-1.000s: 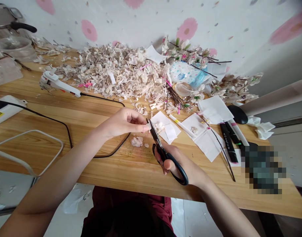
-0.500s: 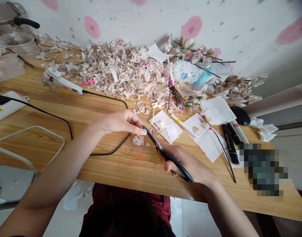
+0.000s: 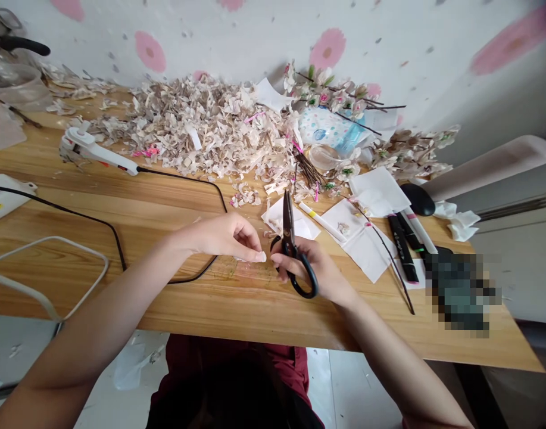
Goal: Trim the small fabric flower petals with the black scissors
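Observation:
My right hand [image 3: 317, 271] grips black-handled scissors [image 3: 290, 244], blades closed and pointing up and away from me over the wooden table [image 3: 165, 202]. My left hand [image 3: 230, 237] is just left of it, fingers pinched together with the fingertips almost touching my right thumb; whatever it pinches is too small to make out. A few pale petal scraps lie under the left hand. White paper squares [image 3: 366, 250] lie just beyond the scissors.
A big heap of pale petal scraps [image 3: 201, 128] covers the back of the table. A white glue gun [image 3: 94, 152] with a black cord [image 3: 178, 179] lies left. Artificial flower branches [image 3: 335, 98], black markers [image 3: 402, 244], a black mouse [image 3: 418, 199] and a white power strip [image 3: 5, 199] surround the work spot.
The scissors swung from lying angled toward the left hand to upright with blades closed. My right hand moved in closer to the left, and both hands came slightly toward me.

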The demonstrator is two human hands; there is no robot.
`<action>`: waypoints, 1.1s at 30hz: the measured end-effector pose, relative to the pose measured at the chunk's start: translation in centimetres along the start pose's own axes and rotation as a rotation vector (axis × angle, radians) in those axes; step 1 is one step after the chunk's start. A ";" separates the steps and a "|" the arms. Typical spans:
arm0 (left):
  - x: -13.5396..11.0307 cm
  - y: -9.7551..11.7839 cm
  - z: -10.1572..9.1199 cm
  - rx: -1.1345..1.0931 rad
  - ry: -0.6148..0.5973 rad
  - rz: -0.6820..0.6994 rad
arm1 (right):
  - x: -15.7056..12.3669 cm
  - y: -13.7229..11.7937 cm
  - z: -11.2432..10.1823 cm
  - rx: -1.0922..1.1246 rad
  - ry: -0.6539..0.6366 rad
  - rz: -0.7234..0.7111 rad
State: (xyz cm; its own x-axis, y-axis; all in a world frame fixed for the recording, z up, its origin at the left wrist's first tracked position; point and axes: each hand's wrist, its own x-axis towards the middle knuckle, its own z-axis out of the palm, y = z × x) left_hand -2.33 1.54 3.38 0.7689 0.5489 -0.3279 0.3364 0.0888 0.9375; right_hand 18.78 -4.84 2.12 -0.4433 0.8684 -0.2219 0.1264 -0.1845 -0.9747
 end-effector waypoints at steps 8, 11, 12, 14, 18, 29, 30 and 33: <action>0.4 -0.1 1.1 0.069 -0.054 -0.014 | 0.4 0.0 0.5 0.062 -0.002 0.034; 0.4 0.0 1.2 0.076 -0.061 0.004 | 0.4 0.1 0.4 0.078 -0.020 0.039; 0.4 0.0 1.3 0.078 -0.065 0.009 | 0.4 0.2 0.4 0.082 -0.029 0.040; 0.5 0.0 1.4 0.073 -0.076 0.015 | 0.4 0.2 0.5 0.083 -0.040 0.032; 0.5 -0.1 1.5 0.054 -0.081 0.055 | 0.4 0.2 0.6 0.098 -0.043 0.010; 0.5 0.2 1.2 0.046 0.034 0.114 | 0.2 -0.4 0.5 0.124 -0.005 -0.044; 0.6 0.1 1.3 0.036 0.040 0.108 | 0.2 -0.4 0.6 0.127 0.014 -0.048; 0.6 0.0 1.5 0.015 0.070 0.089 | 0.3 -0.4 0.6 0.132 0.076 -0.040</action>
State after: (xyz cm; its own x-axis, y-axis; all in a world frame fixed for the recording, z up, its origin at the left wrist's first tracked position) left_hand -1.09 0.66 2.99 0.7561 0.6111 -0.2343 0.2772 0.0253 0.9605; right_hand 18.09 -4.81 2.41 -0.3768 0.9076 -0.1850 -0.0101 -0.2038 -0.9790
